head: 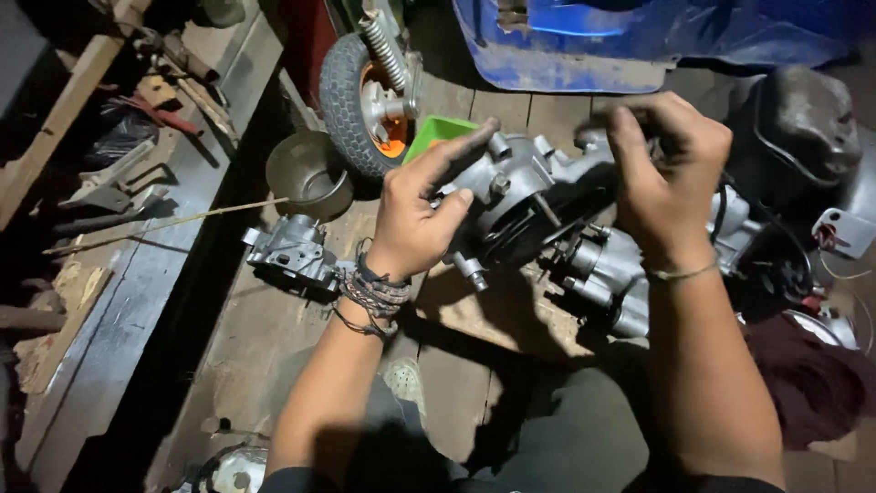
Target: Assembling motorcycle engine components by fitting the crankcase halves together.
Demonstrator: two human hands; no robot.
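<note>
A blue vehicle body (584, 46) stood at the back of the wooden floor (274, 347), and beside it a small wheel (365, 100) with a black tyre and an orange hub leaned upright. In front of these, in the middle of the floor, lay the grey metal engine (538, 196), the biggest piece within the person's reach; it rested on the boards just ahead of the person's knees.

The left hand (415, 215) was laid against the engine's left end, thumb and fingers spread apart over the casing, pressing on it rather than closed around it. The right hand (662, 155) curled over the top of the engine's right side, fingers bent down together; what they clamped, if anything, I could not tell, as the hand was blurred.

To the left of the engine sat a dull metal bowl (308, 173), and near it a smaller grey engine part (292, 251) lay on the boards. A green plastic tray (438, 132) showed just behind the left hand's fingers. A thin stick (164, 224) lay across the floor's left edge.
</note>
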